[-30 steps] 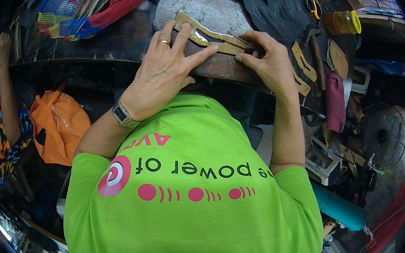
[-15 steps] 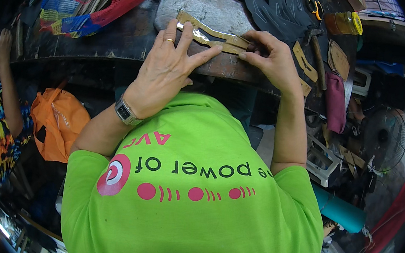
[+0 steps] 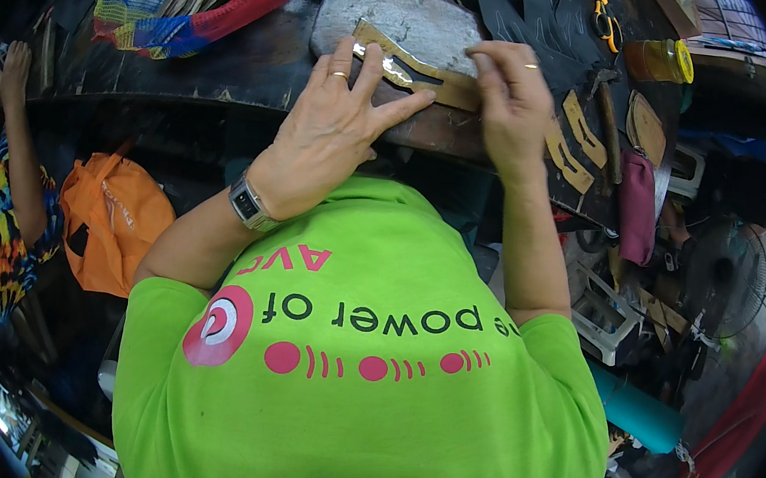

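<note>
My left hand (image 3: 320,130) lies with fingers spread on a flat tan template (image 3: 457,90) with a cut-out, pressing it down. Shiny strips show along the template's left part. Beneath and behind it is a worn grey slab (image 3: 397,15) on the dark workbench (image 3: 231,83). At the template's right end, my right hand (image 3: 516,104) is raised with fingers curled together and partly blurred. What those fingers hold, if anything, cannot be made out. Two more tan templates (image 3: 585,130) lie to its right.
Right of the templates lie a hammer (image 3: 607,123), a maroon pouch (image 3: 636,210) and a jar with a yellow lid (image 3: 660,60). Dark cut pieces (image 3: 541,22) and orange-handled scissors (image 3: 605,22) are behind. A mesh bag (image 3: 229,13) sits back left; another person's arm (image 3: 24,145) is far left.
My right hand has lifted and turned at the template's right end, its fingers now more curled and blurred. My left hand stays spread on the template. The whole view has shifted slightly.
</note>
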`<act>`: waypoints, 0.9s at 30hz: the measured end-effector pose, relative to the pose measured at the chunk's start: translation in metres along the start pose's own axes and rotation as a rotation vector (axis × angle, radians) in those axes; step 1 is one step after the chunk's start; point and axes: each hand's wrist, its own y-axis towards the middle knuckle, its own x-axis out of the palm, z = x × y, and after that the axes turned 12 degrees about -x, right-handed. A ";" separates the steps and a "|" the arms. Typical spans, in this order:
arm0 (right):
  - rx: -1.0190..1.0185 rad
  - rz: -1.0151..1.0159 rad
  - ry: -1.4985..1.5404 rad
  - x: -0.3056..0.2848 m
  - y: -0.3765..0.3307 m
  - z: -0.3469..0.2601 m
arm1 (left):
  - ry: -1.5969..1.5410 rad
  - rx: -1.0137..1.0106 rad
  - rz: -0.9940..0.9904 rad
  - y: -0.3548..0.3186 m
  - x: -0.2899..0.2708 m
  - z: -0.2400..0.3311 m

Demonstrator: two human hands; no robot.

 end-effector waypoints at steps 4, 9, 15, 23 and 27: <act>-0.078 -0.090 -0.032 0.023 -0.005 0.008 | 0.017 -0.008 0.034 -0.002 0.003 0.001; 0.269 0.170 0.486 0.012 -0.011 0.015 | 0.015 -0.011 0.038 -0.002 0.003 0.002; 0.032 0.113 0.291 -0.025 0.005 0.007 | -0.019 -0.030 0.016 -0.001 0.004 0.001; -0.079 -0.559 -0.469 -0.053 -0.020 -0.012 | -0.054 -0.043 0.015 -0.003 0.004 0.002; -0.157 -0.585 -0.458 -0.054 -0.017 -0.003 | -0.024 -0.005 0.050 -0.003 0.003 0.001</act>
